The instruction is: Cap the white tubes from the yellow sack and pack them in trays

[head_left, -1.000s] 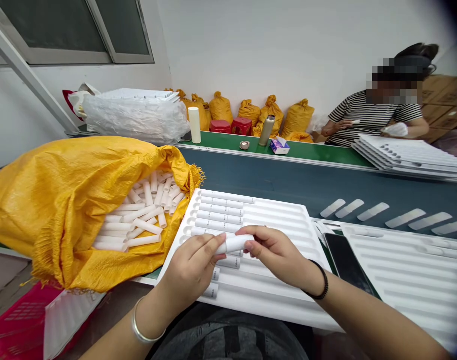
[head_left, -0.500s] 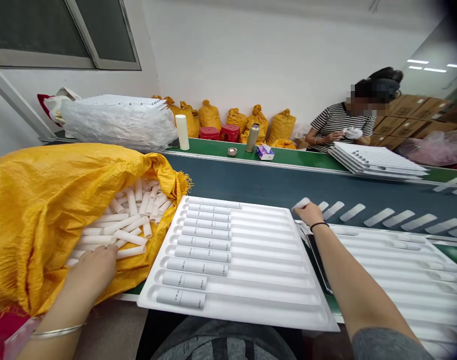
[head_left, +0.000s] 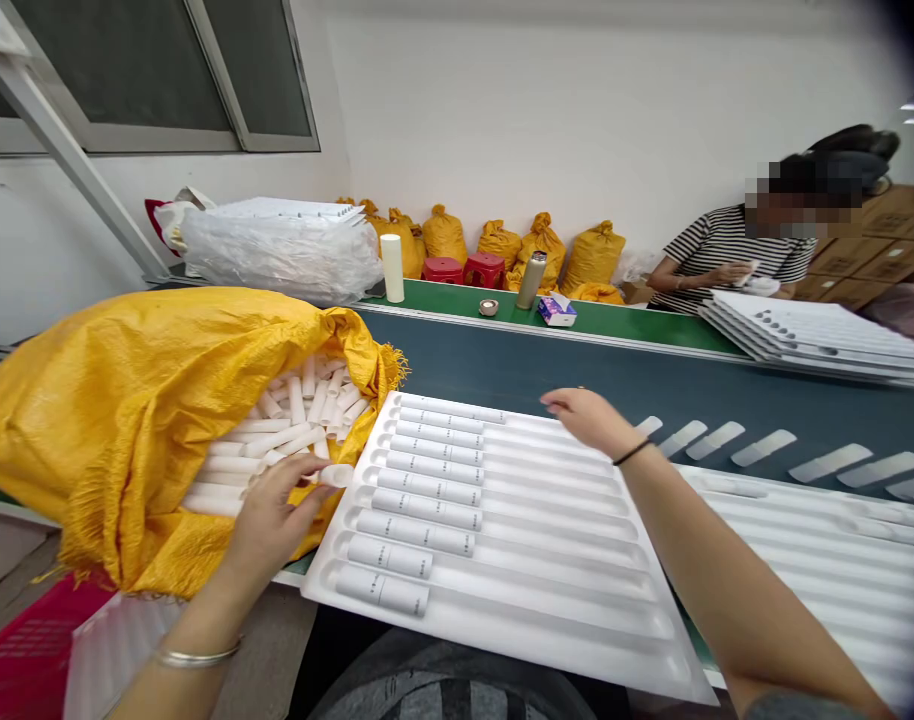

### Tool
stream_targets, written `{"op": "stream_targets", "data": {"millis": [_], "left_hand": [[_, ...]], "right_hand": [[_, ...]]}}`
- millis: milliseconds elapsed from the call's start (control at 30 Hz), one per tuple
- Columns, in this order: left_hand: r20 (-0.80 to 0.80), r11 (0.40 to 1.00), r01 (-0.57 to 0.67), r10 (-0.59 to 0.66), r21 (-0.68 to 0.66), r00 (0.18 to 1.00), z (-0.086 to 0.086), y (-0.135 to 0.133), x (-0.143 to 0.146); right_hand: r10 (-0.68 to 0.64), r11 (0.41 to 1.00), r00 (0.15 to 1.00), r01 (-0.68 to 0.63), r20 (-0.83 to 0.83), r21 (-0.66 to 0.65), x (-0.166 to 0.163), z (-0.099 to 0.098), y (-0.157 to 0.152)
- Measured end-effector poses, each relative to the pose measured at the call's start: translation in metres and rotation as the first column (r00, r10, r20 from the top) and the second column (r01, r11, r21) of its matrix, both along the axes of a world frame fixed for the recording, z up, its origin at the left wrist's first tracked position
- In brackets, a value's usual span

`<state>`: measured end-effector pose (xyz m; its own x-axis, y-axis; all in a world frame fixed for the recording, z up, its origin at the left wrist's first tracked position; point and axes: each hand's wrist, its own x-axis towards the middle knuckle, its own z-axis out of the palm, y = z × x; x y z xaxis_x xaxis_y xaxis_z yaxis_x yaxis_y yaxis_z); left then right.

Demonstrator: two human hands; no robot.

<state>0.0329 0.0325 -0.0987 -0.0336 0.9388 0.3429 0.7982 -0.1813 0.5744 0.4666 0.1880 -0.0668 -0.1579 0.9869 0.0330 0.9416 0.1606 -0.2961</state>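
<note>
My left hand (head_left: 273, 510) pinches a short white tube (head_left: 337, 475) at the left rim of a white moulded tray (head_left: 554, 560). Behind that hand, an open yellow woven sack (head_left: 164, 350) shows many loose white tubes (head_left: 277, 440). Several printed paper tubes (head_left: 389, 557) lie in the left part of the tray's long grooves. Over the tray's far right corner, by the dark belt, my right hand (head_left: 588, 415) has its fingers curled together; whether anything is inside them is hidden.
Several white tubes (head_left: 763, 448) lie in a row on the dark belt (head_left: 464, 355). A second grooved tray (head_left: 809, 570) is at right. Beyond the belt stand a cream cylinder (head_left: 392, 268), a flask (head_left: 531, 279), a tissue box (head_left: 557, 309) and stacked trays (head_left: 824, 330), near a co-worker (head_left: 727, 250).
My left hand has come out of the sack rightward with a tube. My right hand has shifted left; the white tube it held no longer shows in its fingers. The view has turned left.
</note>
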Motion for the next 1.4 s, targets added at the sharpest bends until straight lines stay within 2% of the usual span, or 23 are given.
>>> {"op": "stream_targets", "data": {"millis": [100,167,233,267,300,333,400,433,500,567,633,700,767,867,933,1000,1033,1100,1167,1200,1233,1300,1400], "left_hand": [[0.142,0.997,0.078,-0.081,0.029,0.987,0.01,0.0,0.028],[0.237,0.995,0.101,-0.102,0.017,0.966,0.013,0.0,0.039],[0.417,0.992,0.124,-0.105,-0.018,0.903,0.013,-0.003,0.044],[0.547,0.989,0.143,-0.101,-0.034,0.831,0.014,-0.005,0.047],[0.683,0.985,0.166,-0.088,-0.05,0.725,0.015,-0.008,0.049],[0.801,0.979,0.193,-0.063,-0.067,0.596,0.017,-0.01,0.052],[0.936,0.958,0.268,0.005,-0.106,0.352,0.025,-0.015,0.058],[0.964,0.941,0.316,0.034,-0.119,0.263,0.029,-0.016,0.063],[0.988,0.906,0.406,0.065,-0.116,0.138,0.035,-0.018,0.072],[0.996,0.881,0.464,0.076,-0.094,0.056,0.037,-0.016,0.082],[0.995,0.877,0.473,0.1,-0.087,-0.002,0.035,-0.013,0.093],[0.991,0.895,0.437,0.124,-0.087,-0.058,0.031,-0.008,0.102],[0.984,0.92,0.382,0.138,-0.086,-0.112,0.028,-0.004,0.11],[0.976,0.946,0.311,0.144,-0.087,-0.166,0.026,0.001,0.118],[0.978,0.96,0.262,0.139,-0.095,-0.158,0.025,0.002,0.119],[0.989,0.972,0.21,0.126,-0.108,-0.077,0.024,0.002,0.118],[0.993,0.972,0.201,0.119,-0.119,0.009,0.023,0.001,0.117],[0.96,0.957,0.24,0.095,-0.161,0.264,0.023,-0.004,0.112],[0.862,0.918,0.334,0.017,-0.214,0.506,0.023,-0.009,0.106],[0.806,0.894,0.38,-0.036,-0.239,0.591,0.024,-0.012,0.103],[0.753,0.878,0.409,-0.088,-0.251,0.652,0.025,-0.015,0.099],[0.644,0.884,0.412,-0.184,-0.222,0.743,0.027,-0.02,0.094],[0.401,0.932,0.362,-0.325,-0.019,0.857,0.029,-0.023,0.089]], "right_hand": [[0.146,0.989,0.989,-0.146,-0.005,0.026,-0.054,-0.022,0.007],[0.195,0.981,0.981,-0.195,0.001,0.023,-0.07,-0.03,0.011],[0.21,0.977,0.978,-0.21,0.003,0.045,-0.073,-0.029,0.011],[0.205,0.977,0.979,-0.205,-0.002,0.067,-0.072,-0.026,0.007],[0.196,0.977,0.98,-0.195,-0.012,0.091,-0.071,-0.022,0.002],[0.191,0.976,0.981,-0.187,-0.03,0.111,-0.071,-0.017,-0.006],[0.21,0.972,0.975,-0.2,-0.072,0.126,-0.075,-0.007,-0.028],[0.244,0.966,0.964,-0.231,-0.106,0.118,-0.079,-0.002,-0.042],[0.346,0.938,0.902,-0.336,-0.258,0.084,-0.089,0.004,-0.072],[0.413,0.894,0.768,-0.445,-0.489,0.057,-0.1,0.007,-0.099],[0.392,0.863,0.606,-0.503,-0.692,0.048,-0.108,0.007,-0.12],[0.338,0.866,0.514,-0.497,-0.788,0.047,-0.112,0.005,-0.132],[0.316,0.885,0.477,-0.46,-0.82,0.073,-0.112,0.005,-0.137],[0.401,0.896,0.515,-0.393,-0.758,0.207,-0.108,0.009,-0.139],[0.524,0.851,0.567,-0.383,-0.636,0.36,-0.104,0.014,-0.139],[0.637,0.764,0.604,-0.412,-0.479,0.497,-0.101,0.018,-0.138],[0.677,0.722,0.611,-0.44,-0.411,0.535,-0.1,0.019,-0.137],[0.719,0.672,0.613,-0.492,-0.328,0.554,-0.098,0.022,-0.133],[0.717,0.681,0.612,-0.511,-0.334,0.525,-0.096,0.023,-0.13],[0.704,0.699,0.611,-0.507,-0.362,0.503,-0.095,0.023,-0.128],[0.685,0.723,0.61,-0.501,-0.398,0.475,-0.094,0.024,-0.126],[0.631,0.776,0.619,-0.492,-0.468,0.395,-0.093,0.024,-0.123],[0.492,0.861,0.631,-0.456,-0.6,0.225,-0.094,0.022,-0.123]]}}
